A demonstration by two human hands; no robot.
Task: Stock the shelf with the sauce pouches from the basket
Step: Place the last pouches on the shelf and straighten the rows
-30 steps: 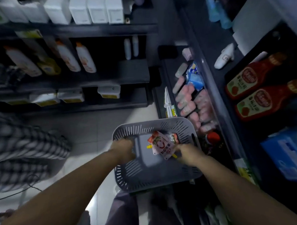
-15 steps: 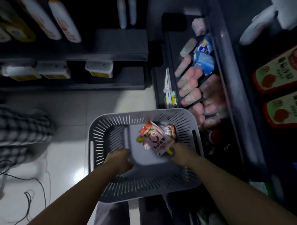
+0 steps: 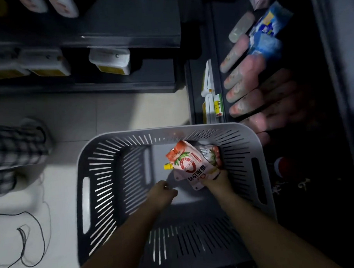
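Dim shop aisle noted: pale tiled floor, dark shelving on two sides. A grey slotted plastic basket is positioned beside the right-hand shelf, on which rows of pinkish packs are laid; too blurred to be identified. Two pouches are seen in the basket's far right corner: a red-and-white sauce pouch with a yellow spout cap, lying over a second pouch. The top one's lower end is clasped by the right grip; it is not yet lifted clear. The left grip is curled above the basket floor; whether anything is held cannot be told. Judged: basket nearly emptied, two pouches left to shelve.
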